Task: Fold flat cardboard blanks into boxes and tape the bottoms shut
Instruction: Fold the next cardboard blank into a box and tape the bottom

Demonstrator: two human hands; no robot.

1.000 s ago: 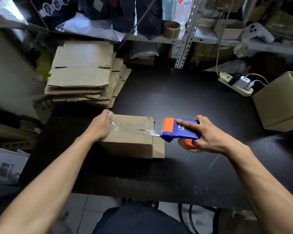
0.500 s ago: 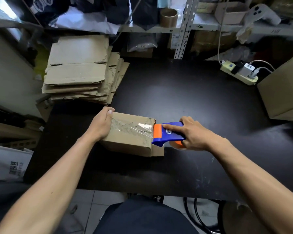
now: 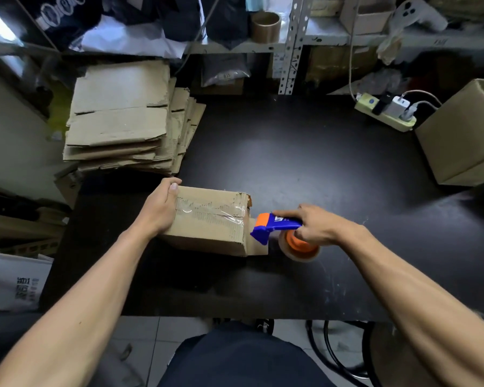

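- Right now the cardboard box (image 3: pixel 210 220) stands on the black desk (image 3: pixel 305 152) near its front edge, left of the middle, with its upper face showing.
- Clear tape (image 3: pixel 211 212) runs across that upper face along the seam and wrinkles at the box's right edge.
- One loose flap (image 3: pixel 259 244) sticks out low on the right side of the box, lying toward the desk.
- At the box's left end, the left hand (image 3: pixel 158 208) grips it, thumb on top by the far corner, fingers wrapped down the side.
- Just right of the box, the right hand (image 3: pixel 317 226) holds a blue and orange tape dispenser (image 3: pixel 274 226), index finger stretched along its top.
- Its orange nose sits just beside the box's upper right edge; whether it touches I cannot tell.
- Under the right hand, the tape roll (image 3: pixel 299 247) on its orange hub hangs close to the desk.
- Flat cardboard blanks (image 3: pixel 123 121) lie stacked at the far left corner of the desk.
- A power strip (image 3: pixel 384 111) with plugs in it lies near the far right corner.
- Beside it, at the right edge, stands a larger open box (image 3: pixel 461 135).
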